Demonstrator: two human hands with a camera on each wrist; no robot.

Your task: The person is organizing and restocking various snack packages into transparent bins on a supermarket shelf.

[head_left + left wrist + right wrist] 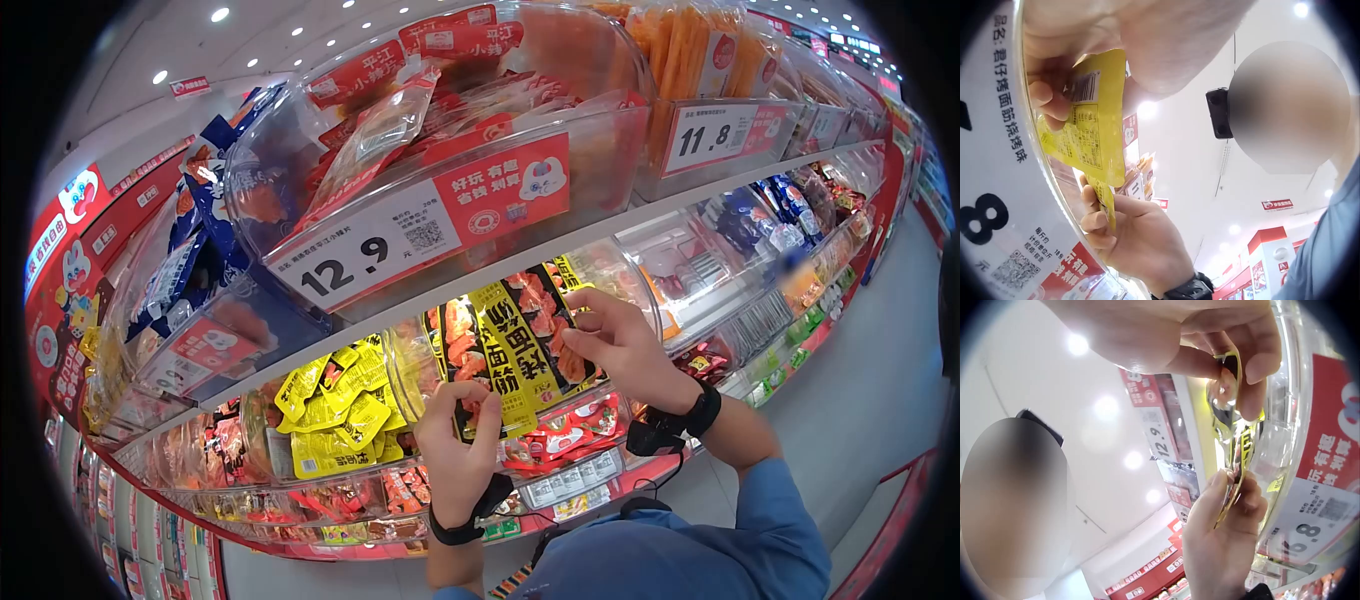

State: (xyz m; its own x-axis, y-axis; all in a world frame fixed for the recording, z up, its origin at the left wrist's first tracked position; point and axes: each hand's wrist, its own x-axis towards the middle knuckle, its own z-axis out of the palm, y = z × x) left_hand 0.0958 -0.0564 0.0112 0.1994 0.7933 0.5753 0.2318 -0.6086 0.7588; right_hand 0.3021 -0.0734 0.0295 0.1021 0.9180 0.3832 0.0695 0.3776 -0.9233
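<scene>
Two yellow-and-black snack packets with clear windows onto reddish food are held up side by side, overlapping, in the head view. My left hand [460, 440] pinches the left packet [465, 345] by its lower corner, thumb against fingers. At the right edge of the other packet [540, 305], my right hand [625, 345] grips with thumb and fingers. From the left wrist, the yellow printed back [1094, 119] with a barcode shows. In the right wrist view, the right hand [1235, 344] pinches the packet's edge above the left hand [1222, 531].
Behind the packets runs a shelf of clear bins. One holds a pile of yellow packets [340, 410], another red packets [570, 435]. Above, a large bin with a 12.9 price label [365, 245] juts out close over the hands. A grey floor [850, 360] lies to the right.
</scene>
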